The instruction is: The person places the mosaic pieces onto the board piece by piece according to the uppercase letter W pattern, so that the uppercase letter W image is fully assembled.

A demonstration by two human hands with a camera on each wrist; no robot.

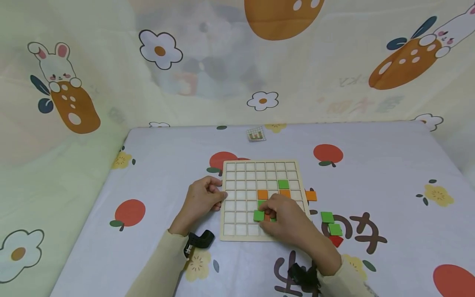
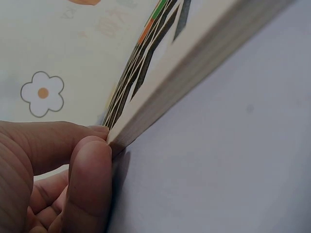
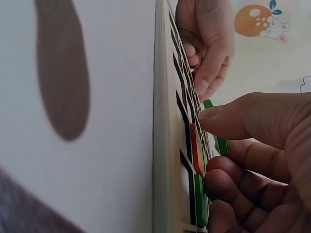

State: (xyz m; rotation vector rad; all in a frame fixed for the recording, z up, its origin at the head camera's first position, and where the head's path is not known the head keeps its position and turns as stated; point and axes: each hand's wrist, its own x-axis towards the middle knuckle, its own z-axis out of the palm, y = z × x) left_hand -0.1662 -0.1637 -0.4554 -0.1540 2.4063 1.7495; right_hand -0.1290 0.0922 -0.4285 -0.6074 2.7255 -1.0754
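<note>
A pale wooden grid board [image 1: 237,238] lies on the table with square cells. My left hand [image 1: 202,198] holds its left edge, thumb and fingertip [image 2: 90,160] pinching the rim in the left wrist view. My right hand [image 1: 293,218] is over the board's lower right part, pinching a green square tile [image 1: 259,215] between thumb and finger. That tile stands tilted above the cells in the right wrist view. Beneath the right hand, an orange-red tile [image 3: 196,148] and another green tile [image 3: 199,199] sit in cells, partly hidden. Farther up the board are a green tile [image 1: 283,184] and orange tiles [image 1: 262,194].
Right of the board lie an orange tile [image 1: 311,196], two green tiles [image 1: 327,217] and a red piece [image 1: 336,241]. A small card with a grid pattern [image 1: 256,134] lies behind the board. The tablecloth [image 1: 156,165] is printed with fruit and flowers; a patterned curtain [image 1: 208,82] hangs behind.
</note>
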